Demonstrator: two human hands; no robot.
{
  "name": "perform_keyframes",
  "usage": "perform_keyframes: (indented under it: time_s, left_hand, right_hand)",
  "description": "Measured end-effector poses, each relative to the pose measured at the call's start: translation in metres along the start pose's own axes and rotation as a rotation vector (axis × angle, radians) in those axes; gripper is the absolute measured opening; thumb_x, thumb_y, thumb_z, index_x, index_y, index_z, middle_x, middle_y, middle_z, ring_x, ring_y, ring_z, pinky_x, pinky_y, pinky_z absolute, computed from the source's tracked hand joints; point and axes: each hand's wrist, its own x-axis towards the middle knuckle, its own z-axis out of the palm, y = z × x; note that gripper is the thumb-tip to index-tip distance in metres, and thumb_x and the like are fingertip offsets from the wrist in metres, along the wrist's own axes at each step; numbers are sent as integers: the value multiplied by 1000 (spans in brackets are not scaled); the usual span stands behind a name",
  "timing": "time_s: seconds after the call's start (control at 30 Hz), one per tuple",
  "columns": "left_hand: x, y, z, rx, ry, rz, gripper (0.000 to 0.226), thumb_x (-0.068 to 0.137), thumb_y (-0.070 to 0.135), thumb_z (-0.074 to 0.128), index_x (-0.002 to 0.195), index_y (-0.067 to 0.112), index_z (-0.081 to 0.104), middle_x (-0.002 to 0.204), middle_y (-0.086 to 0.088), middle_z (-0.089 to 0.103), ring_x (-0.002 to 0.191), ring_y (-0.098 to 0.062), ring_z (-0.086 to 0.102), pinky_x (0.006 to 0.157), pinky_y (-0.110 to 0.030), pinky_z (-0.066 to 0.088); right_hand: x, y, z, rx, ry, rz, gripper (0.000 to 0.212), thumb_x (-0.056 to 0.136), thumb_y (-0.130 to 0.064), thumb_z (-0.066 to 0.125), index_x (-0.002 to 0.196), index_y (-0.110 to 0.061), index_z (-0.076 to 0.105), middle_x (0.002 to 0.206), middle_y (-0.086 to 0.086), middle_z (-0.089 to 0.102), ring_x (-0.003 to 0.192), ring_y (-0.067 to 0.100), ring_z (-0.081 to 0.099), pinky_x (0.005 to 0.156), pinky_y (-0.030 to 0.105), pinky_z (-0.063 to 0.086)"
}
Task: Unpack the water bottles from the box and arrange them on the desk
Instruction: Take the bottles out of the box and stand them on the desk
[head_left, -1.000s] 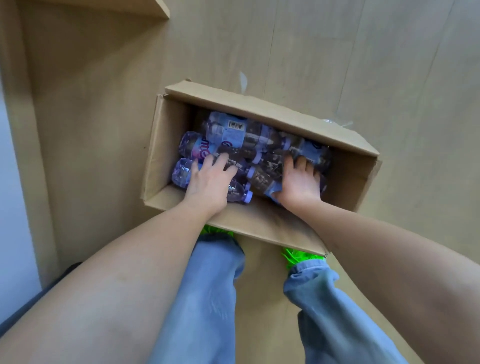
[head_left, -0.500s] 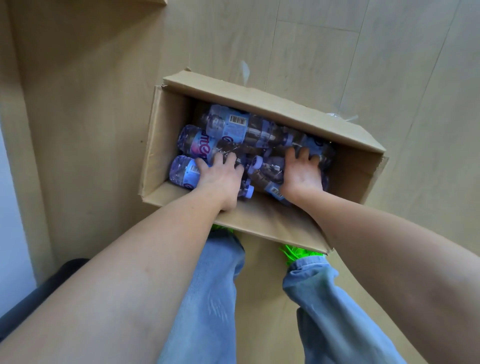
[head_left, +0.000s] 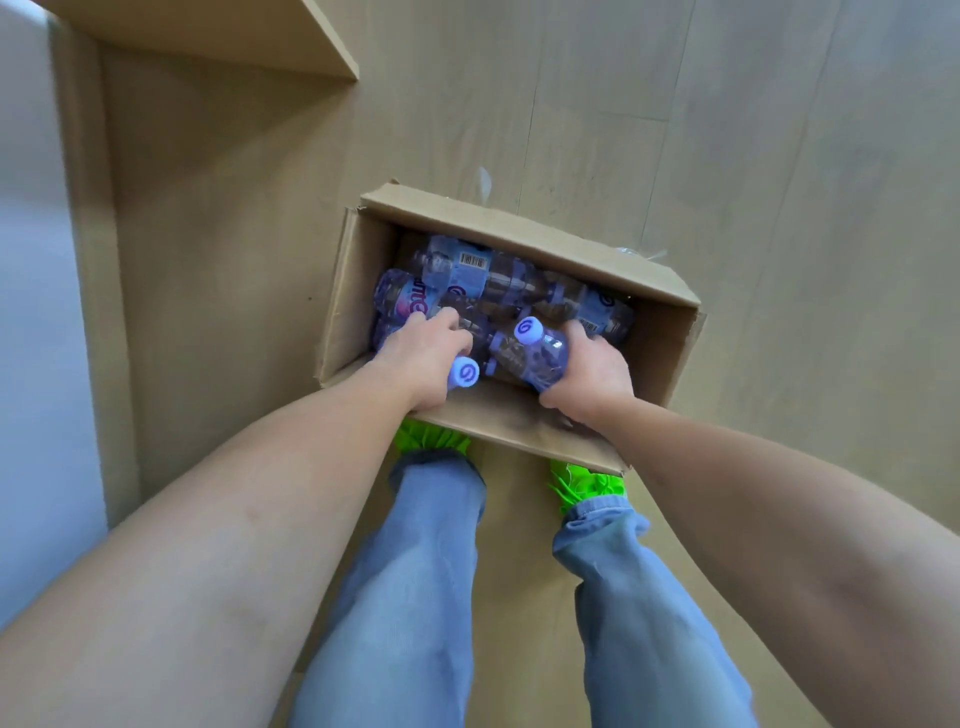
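Note:
An open cardboard box sits on the wooden floor in front of my feet. Several clear water bottles with blue labels and lilac caps lie jumbled inside it. My left hand is closed around one bottle near the box's front left; only that bottle's lilac cap shows below my fingers. My right hand grips a second bottle, tilted up with its cap pointing towards me.
A wooden desk panel rises at the left, with a desk edge at the top left. My jeans legs and bright green shoes stand right behind the box. Bare wooden floor lies to the right.
Both hands have closed on bottles and tipped them upward, so the two caps now face the camera. The view has pulled back from the box.

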Motion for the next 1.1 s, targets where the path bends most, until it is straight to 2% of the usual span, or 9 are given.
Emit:
perform_keyframes:
  time_s: [0.17, 0.23, 0.4, 0.5, 0.6, 0.7, 0.83, 0.93, 1.1]
  left_hand:
    - [-47, 31, -49, -288, 119, -146, 49, 57, 20, 76, 102, 33, 60, 108, 7, 44, 92, -22, 53, 76, -31, 47]
    - [-70, 48, -78, -369, 147, -204, 54, 51, 23, 81, 101, 31, 61, 105, 6, 45, 91, -22, 56, 77, -31, 49]
    - [-136, 90, -154, -485, 272, -250, 55, 52, 20, 83, 103, 25, 63, 110, 1, 48, 95, -21, 56, 84, -34, 52]
    - [-184, 115, -206, -454, 345, -248, 51, 52, 21, 83, 100, 22, 66, 107, -1, 51, 95, -21, 55, 83, -32, 51]
    - [-241, 139, -262, -509, 428, -257, 50, 51, 19, 83, 99, 22, 67, 106, -2, 56, 95, -20, 57, 81, -31, 53]
    - [-304, 159, -313, -562, 505, -241, 47, 50, 19, 83, 94, 17, 68, 103, -3, 62, 93, -21, 62, 80, -37, 56]
    - [-394, 180, -368, -647, 645, -234, 50, 48, 16, 79, 95, 6, 66, 85, -3, 63, 72, -16, 54, 69, -37, 55]
    - [-462, 190, -397, -738, 773, -241, 47, 47, 13, 78, 91, 4, 65, 75, 2, 58, 66, -14, 51, 60, -28, 47]
    - [-571, 193, -423, -792, 973, -285, 33, 44, 17, 78, 68, 15, 55, 63, 6, 49, 55, -14, 45, 47, -19, 40]
  right_hand:
    - [-54, -16, -46, 175, 35, -18, 55, 54, -24, 76, 94, -22, 39, 84, 1, 48, 74, 23, 48, 50, 25, 29]
    - [-76, -27, -74, 222, 49, -24, 56, 51, -27, 77, 93, -23, 39, 84, 1, 50, 74, 22, 50, 48, 22, 26]
    - [-140, -56, -158, 329, 118, -83, 62, 40, -38, 75, 91, -22, 45, 83, -4, 58, 76, 21, 55, 58, 27, 36]
    - [-183, -72, -214, 337, 172, -139, 59, 45, -31, 79, 89, -20, 42, 81, -6, 58, 76, 22, 58, 56, 28, 39]
    - [-231, -89, -274, 371, 223, -207, 58, 50, -25, 81, 94, -21, 43, 86, -3, 60, 81, 23, 59, 63, 32, 48]
    - [-282, -112, -332, 363, 275, -294, 65, 51, -25, 84, 103, -23, 46, 90, -3, 59, 84, 22, 58, 66, 31, 48]
    - [-354, -146, -400, 354, 321, -423, 70, 52, -25, 84, 111, -24, 46, 93, -5, 57, 87, 20, 59, 70, 32, 52]
    - [-408, -173, -438, 360, 341, -528, 67, 50, -26, 84, 106, -27, 46, 92, -9, 55, 86, 17, 59, 67, 30, 51]
    - [-491, -223, -472, 330, 384, -702, 65, 46, -26, 86, 98, -24, 46, 86, -10, 52, 78, 15, 57, 56, 26, 44]
